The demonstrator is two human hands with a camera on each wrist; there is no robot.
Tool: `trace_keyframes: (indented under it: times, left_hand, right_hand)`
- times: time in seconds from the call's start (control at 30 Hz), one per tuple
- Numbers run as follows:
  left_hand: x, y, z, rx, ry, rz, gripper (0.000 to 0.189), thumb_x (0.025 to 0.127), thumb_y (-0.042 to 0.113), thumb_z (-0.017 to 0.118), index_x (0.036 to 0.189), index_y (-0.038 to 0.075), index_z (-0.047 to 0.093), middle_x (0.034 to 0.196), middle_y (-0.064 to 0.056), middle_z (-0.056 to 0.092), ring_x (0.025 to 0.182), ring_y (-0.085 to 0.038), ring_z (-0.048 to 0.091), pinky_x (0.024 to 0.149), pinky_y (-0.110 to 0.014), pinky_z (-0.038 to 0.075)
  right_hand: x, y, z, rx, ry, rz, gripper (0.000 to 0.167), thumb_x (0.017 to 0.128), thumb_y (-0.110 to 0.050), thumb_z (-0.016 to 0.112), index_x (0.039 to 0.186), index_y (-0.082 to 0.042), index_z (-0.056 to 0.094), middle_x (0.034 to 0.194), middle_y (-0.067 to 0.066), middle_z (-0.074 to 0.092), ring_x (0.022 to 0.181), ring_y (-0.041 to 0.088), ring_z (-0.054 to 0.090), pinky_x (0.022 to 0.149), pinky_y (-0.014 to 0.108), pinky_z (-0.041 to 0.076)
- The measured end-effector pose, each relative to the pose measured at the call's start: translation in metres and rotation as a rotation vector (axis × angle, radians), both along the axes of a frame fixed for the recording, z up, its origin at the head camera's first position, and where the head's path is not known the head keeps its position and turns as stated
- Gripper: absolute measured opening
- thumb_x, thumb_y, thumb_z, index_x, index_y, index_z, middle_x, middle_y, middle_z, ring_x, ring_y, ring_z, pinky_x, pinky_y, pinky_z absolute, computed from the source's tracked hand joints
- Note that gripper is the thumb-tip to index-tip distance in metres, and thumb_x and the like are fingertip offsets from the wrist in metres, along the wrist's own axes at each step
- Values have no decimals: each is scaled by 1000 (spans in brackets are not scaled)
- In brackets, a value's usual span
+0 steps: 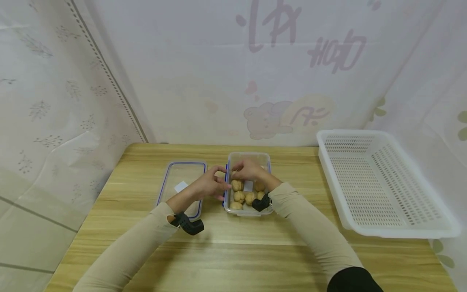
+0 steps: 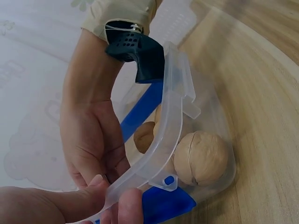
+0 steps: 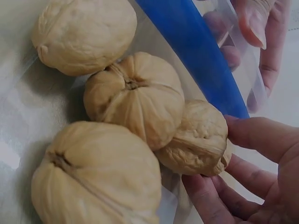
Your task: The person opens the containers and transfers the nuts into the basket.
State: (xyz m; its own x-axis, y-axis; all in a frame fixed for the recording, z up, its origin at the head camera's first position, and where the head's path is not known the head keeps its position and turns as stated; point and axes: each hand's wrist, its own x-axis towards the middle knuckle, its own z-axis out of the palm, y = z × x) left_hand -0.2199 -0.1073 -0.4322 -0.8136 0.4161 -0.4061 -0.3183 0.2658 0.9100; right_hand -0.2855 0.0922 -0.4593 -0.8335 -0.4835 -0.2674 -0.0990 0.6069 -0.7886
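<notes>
A clear plastic box (image 1: 248, 213) with blue clips stands on the table, several walnuts (image 1: 237, 185) inside it around a small white patch. My left hand (image 1: 213, 184) is at the box's left side. In the left wrist view its thumb (image 2: 77, 201) and fingers pinch the rim beside a blue clip. Reaching in from the right, my right hand (image 1: 249, 170) is at the far left part of the box. Up close in the right wrist view, its thumb and fingertips (image 3: 205, 196) grip one walnut (image 3: 198, 140), which sits against another walnut.
Left of the box lies its clear lid (image 1: 187, 172) with a blue seal and a white label, partly behind my left forearm. A large white perforated basket (image 1: 335, 194) stands at the right. A printed curtain (image 1: 204, 81) hangs behind the wooden table (image 1: 233, 259).
</notes>
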Motion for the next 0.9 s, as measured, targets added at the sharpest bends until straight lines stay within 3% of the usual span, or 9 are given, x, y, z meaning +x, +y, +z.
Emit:
trace_keyframes:
  times: [0.17, 0.27, 0.43, 0.6, 0.77, 0.9]
  left_hand:
    - [0, 1, 0, -2, -8, 7, 59, 98, -6, 61, 147, 2, 29, 106, -17, 58, 95, -30, 66, 67, -34, 65]
    - [0, 2, 0, -3, -12, 8, 59, 98, -7, 61, 147, 2, 29, 105, -17, 59, 94, -29, 65, 67, -34, 65]
    - [0, 1, 0, -6, -6, -4, 58, 99, -8, 58, 148, 1, 28, 107, -18, 61, 99, -32, 66, 68, -35, 65]
    - [-1, 1, 0, -6, -4, -9, 57, 100, -8, 57, 148, 0, 27, 109, -20, 61, 99, -33, 66, 68, -36, 66]
    - [-1, 0, 0, -8, -7, -4, 57, 100, -9, 57, 148, 1, 28, 109, -20, 61, 97, -31, 65, 69, -36, 66]
    - [0, 0, 1, -6, 0, -7, 57, 100, -8, 57, 148, 1, 27, 109, -20, 61, 103, -37, 65, 69, -37, 66]
  right_hand:
    - [2, -3, 0, 8, -37, -40, 39, 88, -17, 75, 122, 2, 70, 112, 11, 73, 77, 16, 67, 77, 29, 59]
    - [4, -6, 0, 29, -36, -79, 38, 89, -16, 75, 123, 1, 71, 115, 12, 73, 79, 15, 66, 77, 28, 59]
    - [5, -9, 0, 59, 9, -104, 33, 89, -14, 76, 120, -1, 73, 125, 10, 70, 97, 19, 66, 82, 27, 58]
    - [6, -10, 0, 73, 31, -116, 31, 88, -13, 78, 117, -2, 75, 124, 9, 71, 114, 24, 64, 92, 31, 57]
    - [7, -9, 3, 70, 34, -122, 32, 88, -14, 78, 117, -4, 75, 119, 10, 72, 103, 22, 65, 84, 29, 57]
    - [8, -5, 7, 25, 18, -138, 31, 87, -11, 76, 117, -2, 74, 115, 11, 72, 96, 21, 66, 81, 29, 59]
